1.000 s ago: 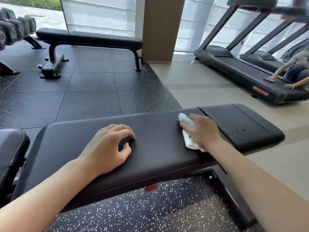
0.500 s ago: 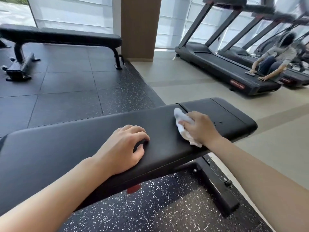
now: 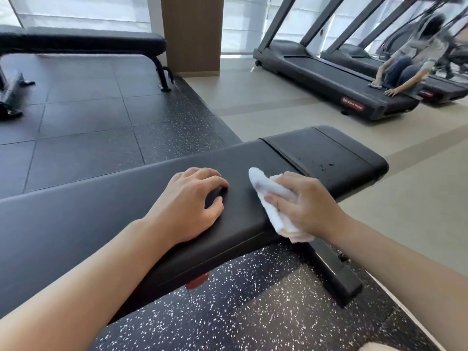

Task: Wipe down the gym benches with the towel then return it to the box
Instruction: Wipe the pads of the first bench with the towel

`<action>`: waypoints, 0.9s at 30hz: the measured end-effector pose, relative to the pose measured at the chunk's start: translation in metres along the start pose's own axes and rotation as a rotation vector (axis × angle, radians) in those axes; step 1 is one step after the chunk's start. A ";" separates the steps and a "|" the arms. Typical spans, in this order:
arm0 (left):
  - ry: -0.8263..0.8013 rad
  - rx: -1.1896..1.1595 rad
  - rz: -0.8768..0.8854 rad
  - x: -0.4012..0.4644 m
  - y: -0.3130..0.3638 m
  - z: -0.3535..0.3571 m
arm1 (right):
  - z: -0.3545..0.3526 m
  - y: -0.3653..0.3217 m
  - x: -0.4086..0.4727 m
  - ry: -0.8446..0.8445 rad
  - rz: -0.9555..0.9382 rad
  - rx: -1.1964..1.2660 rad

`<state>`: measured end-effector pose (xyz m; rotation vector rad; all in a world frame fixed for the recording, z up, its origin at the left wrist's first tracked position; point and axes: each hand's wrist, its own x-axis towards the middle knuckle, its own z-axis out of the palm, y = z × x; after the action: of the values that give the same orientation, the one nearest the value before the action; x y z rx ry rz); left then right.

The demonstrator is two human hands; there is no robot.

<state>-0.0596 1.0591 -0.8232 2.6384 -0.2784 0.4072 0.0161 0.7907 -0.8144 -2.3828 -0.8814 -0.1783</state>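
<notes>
On the near bench (image 3: pixel 126 198) pad, the right hand (image 3: pixel 309 206) gripped the bunched white towel (image 3: pixel 273 211) pressed at the front edge, its long axis running from that edge toward the far side. Just left of it the left hand (image 3: pixel 187 209) rested with fingers loosely curled, holding nothing. Droplets lay to the right, on the end pad (image 3: pixel 326 158), nearer the towel hand. A red treadmill label (image 3: pixel 352 106) was too blurred to read

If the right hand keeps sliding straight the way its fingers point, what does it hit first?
Probably the left hand. The right hand grips the towel with fingers pointing left along the bench; only bare pad lies between, though depth is uncertain.
</notes>
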 end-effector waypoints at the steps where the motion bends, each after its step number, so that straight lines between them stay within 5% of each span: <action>1: 0.005 -0.003 0.001 0.000 0.000 0.001 | -0.001 0.004 0.005 -0.004 -0.010 0.002; 12: 0.050 0.002 -0.065 -0.001 0.005 0.001 | 0.049 0.030 0.177 0.020 0.140 -0.212; 17: 0.034 0.047 -0.159 -0.003 0.010 -0.001 | 0.047 0.027 0.160 0.002 0.117 -0.179; 27: -0.018 0.077 -0.215 0.000 0.020 -0.007 | 0.030 0.012 0.040 -0.027 -0.291 -0.129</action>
<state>-0.0665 1.0445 -0.8090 2.7116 0.0170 0.3279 0.0522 0.8226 -0.8322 -2.3674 -1.2628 -0.3259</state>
